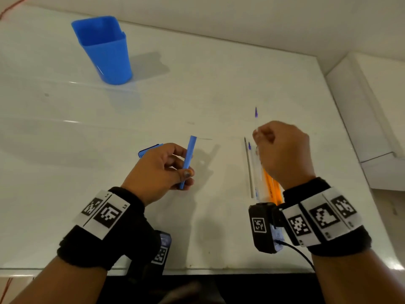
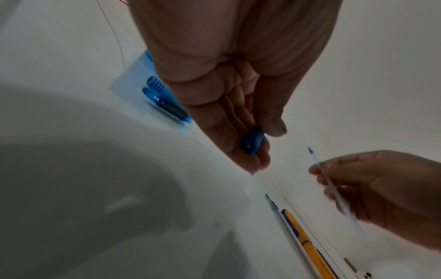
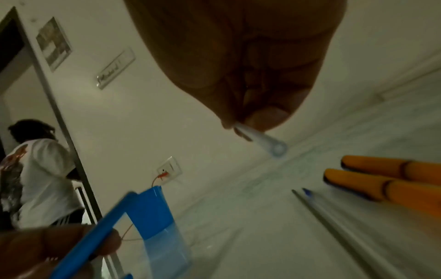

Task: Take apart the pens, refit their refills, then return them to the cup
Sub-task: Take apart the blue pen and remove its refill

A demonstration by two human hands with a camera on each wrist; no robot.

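Left hand (image 1: 160,170) fingers grip blue barrel (image 1: 188,161); right hand (image 1: 282,150) pinches refill (image 1: 256,119); bare table (image 1: 219,95) stretches toward cup (image 1: 105,49).

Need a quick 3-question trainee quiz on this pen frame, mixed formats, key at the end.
1. True or false: the blue cup stands upright on the table with no pen sticking out above its rim.
2. Multiple choice: the left hand grips A) an orange pen, B) a blue pen barrel, C) the cup.
3. Fill in: the right hand pinches a thin clear ____ with a blue-purple tip.

Key: 1 true. 2 B. 3 refill. Note: the orange pens and two more refills lie on the table under the right hand, apart from both hands.
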